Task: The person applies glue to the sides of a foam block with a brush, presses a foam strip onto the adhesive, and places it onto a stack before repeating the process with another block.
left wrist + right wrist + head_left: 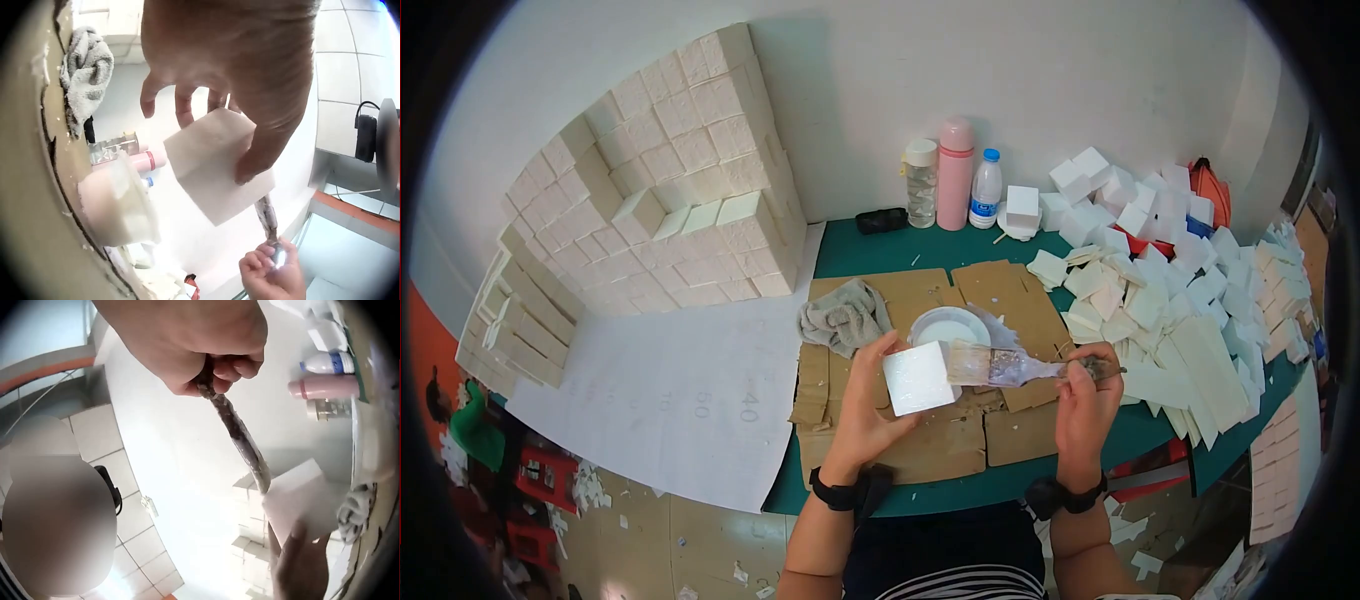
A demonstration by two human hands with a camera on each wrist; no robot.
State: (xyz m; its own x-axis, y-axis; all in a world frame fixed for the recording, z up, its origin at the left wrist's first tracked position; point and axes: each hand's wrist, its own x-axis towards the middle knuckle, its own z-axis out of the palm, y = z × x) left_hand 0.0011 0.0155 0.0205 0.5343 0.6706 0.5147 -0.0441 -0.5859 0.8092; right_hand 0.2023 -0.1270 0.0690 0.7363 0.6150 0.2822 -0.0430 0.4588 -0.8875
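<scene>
My left hand (863,412) grips a white block (916,382) between thumb and fingers, above the cardboard. Its top face looks wet and shiny in the head view. The right hand (1088,408) pinches the dark, crusted handle of a flat paintbrush (1005,368). The brush lies nearly level, its whitish bristles right at the block's right side. Behind the block stands a white plastic tub (115,206) with white stuff inside, partly hidden by the block and brush in the head view.
Stained cardboard (900,450) covers part of the green table. A grey cloth (847,315) lies left of the tub. Bottles, including a pink flask (955,180), line the wall. White blocks and offcuts (1140,290) heap at right; a stepped block structure (670,150) stands left on printed paper (670,400).
</scene>
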